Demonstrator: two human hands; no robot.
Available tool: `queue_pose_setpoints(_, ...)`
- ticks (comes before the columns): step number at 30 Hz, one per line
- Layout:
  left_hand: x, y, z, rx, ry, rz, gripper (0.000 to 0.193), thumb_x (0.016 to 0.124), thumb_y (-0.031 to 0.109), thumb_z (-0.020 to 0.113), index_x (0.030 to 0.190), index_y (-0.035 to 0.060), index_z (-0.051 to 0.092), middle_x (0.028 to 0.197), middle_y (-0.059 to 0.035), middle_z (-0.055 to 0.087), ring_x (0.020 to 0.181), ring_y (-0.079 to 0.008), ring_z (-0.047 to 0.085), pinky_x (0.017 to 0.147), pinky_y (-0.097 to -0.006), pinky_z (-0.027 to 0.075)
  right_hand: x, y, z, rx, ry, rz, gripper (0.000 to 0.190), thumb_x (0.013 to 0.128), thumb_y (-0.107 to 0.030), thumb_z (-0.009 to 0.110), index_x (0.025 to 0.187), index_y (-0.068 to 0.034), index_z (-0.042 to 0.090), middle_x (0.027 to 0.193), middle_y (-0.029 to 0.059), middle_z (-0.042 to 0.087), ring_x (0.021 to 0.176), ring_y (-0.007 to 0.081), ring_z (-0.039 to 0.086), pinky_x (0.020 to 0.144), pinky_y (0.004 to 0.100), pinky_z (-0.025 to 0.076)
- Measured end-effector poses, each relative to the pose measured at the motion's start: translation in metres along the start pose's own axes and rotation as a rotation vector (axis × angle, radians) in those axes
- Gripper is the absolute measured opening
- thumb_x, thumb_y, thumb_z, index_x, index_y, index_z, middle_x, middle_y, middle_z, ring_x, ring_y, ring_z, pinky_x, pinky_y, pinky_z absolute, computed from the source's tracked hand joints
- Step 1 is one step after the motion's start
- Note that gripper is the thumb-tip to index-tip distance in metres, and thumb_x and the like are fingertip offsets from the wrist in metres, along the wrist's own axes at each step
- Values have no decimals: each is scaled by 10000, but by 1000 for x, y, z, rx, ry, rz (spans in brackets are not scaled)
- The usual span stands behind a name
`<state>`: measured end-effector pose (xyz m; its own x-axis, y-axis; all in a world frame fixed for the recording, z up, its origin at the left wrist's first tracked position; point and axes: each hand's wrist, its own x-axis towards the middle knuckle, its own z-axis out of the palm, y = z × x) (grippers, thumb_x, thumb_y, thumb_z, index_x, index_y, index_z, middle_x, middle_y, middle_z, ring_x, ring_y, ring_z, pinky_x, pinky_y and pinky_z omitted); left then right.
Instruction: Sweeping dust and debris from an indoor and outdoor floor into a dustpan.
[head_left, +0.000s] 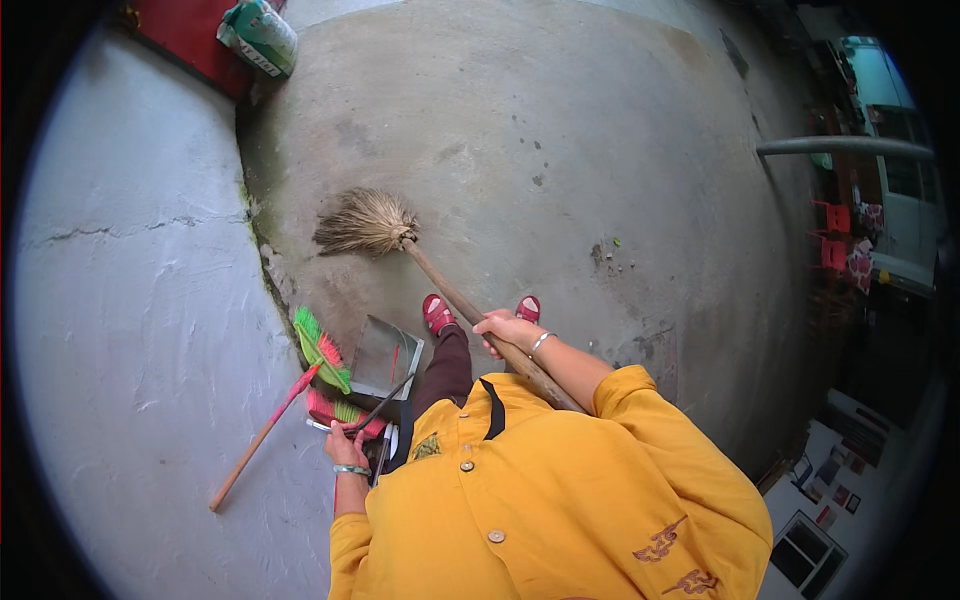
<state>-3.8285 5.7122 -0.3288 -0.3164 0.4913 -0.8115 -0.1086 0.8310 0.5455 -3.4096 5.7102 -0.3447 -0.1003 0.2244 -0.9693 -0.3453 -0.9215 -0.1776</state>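
Note:
My right hand (510, 330) grips the wooden handle of a straw broom (450, 289). The broom's fanned bristle head (367, 223) rests on the concrete floor ahead and to the left of my feet. Low on the left, my left hand (346, 447) closes around the dark, thin handle of a metal dustpan (379, 360); some fingers are hidden. A silvery rod end (318, 425) pokes out beside that hand. Leaning by the wall is a green and pink plastic broom (322, 351) with a wooden stick. A second pink and green brush head (341, 411) lies behind the dustpan handle.
A pale cracked wall (142, 300) runs along the left. At upper left, a green and white bag (262, 41) stands by a red surface (187, 45). Small debris (609, 259) lies on the floor to the right. A grey pole (844, 147) and red chairs (834, 217) appear far right.

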Motion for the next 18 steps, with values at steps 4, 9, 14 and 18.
queue_pose_setpoints(4, 19, 18, 22, 93, -72, -41, 340, 965, 364, 480, 837, 54, 539, 810, -95, 599, 781, -204, 568, 675, -372, 513, -39, 59, -56, 260, 29, -7, 269, 823, -200, 641, 1020, -98, 488, 625, 51, 531, 466, 178, 523, 423, 338, 458)
queue_pose_setpoints(9, 41, 31, 55, 229, -144, 40, 318, 958, 342, 485, 836, 54, 544, 792, -95, 614, 704, -183, 577, 563, -318, 505, -63, 126, -113, 688, 149, -32, 253, 822, -205, 641, 967, -137, 444, 629, 35, 526, 460, 162, 517, 429, 338, 473)
queue_pose_setpoints(14, 44, 42, 93, 403, -218, 76, 294, 947, 329, 501, 831, 67, 568, 742, -61, 609, 655, -173, 577, 519, -310, 504, -87, 165, -164, 854, 291, -59, 229, 818, -198, 638, 951, -151, 457, 627, 30, 517, 455, 162, 515, 432, 344, 485)
queue_pose_setpoints(18, 37, 62, 121, 467, -231, 169, 260, 947, 300, 512, 846, 67, 567, 765, -52, 617, 678, -155, 585, 522, -303, 516, -122, 177, -165, 903, 296, -112, 179, 852, -206, 604, 871, -157, 433, 620, 29, 515, 471, 165, 503, 455, 355, 473)
